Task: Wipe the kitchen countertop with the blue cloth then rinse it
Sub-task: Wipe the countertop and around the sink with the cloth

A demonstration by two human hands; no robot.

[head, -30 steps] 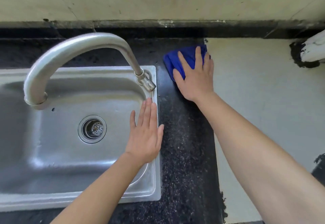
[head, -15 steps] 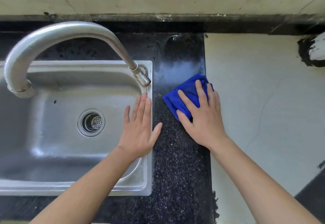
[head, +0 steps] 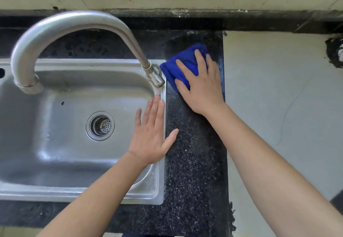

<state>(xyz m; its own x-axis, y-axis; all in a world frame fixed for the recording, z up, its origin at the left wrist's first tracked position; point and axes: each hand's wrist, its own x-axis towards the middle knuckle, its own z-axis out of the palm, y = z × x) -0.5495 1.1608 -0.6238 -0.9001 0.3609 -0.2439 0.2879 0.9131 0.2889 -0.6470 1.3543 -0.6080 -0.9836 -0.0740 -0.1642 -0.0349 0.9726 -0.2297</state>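
Note:
A folded blue cloth [head: 182,63] lies on the black speckled countertop [head: 194,162], on the strip just right of the steel sink [head: 55,143]. My right hand [head: 201,84] presses flat on the cloth with straight, spread fingers; the cloth shows beyond and left of the fingertips. My left hand [head: 152,134] rests flat on the sink's right rim, fingers straight, thumb out over the black counter. It holds nothing.
A curved steel faucet [head: 78,24] arches over the sink, its spout ending near the cloth. The drain strainer [head: 100,125] sits mid-basin. A pale surface [head: 278,106] adjoins the black strip on the right. A wall runs along the back.
My right hand slid the cloth toward me along the black strip, then pushed it back away toward the wall. My left hand stayed on the sink rim.

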